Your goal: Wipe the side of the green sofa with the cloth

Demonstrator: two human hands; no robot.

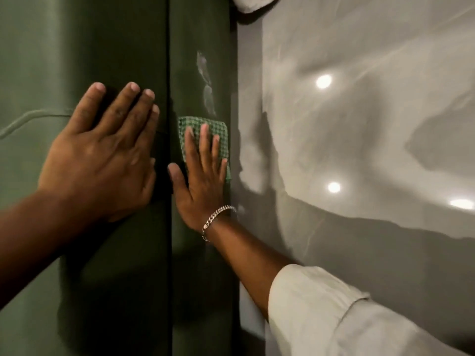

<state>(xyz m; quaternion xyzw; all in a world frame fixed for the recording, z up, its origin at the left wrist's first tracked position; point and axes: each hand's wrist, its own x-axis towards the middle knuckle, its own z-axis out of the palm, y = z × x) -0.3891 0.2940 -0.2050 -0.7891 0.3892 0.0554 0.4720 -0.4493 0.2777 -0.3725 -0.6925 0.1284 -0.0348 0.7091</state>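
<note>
A rolled-up cream fabric sleeve (321, 304) covers the right forearm at the lower right, and a silver chain-link bracelet (216, 217) sits on the bare wrist beyond it. The right hand (203, 176) lies flat with fingers spread, pressing a small green waffle-weave cloth (198, 124) against the narrow side panel of the dark green upholstered sofa (200, 265); it is not gripping the cloth, only pinning it under the palm and fingers, with the thumb out on the bare fabric. The left hand (102, 155) is likewise spread open and empty, resting flat on the broader green panel just across the vertical seam from the right hand. Above the cloth, a streaky pale smear (205, 83) marks the same side panel, possibly dust or dried residue, though the blur makes it hard to say. To the right runs a glossy grey marble-look floor (359, 124) reflecting round ceiling lights (323, 81)
</note>
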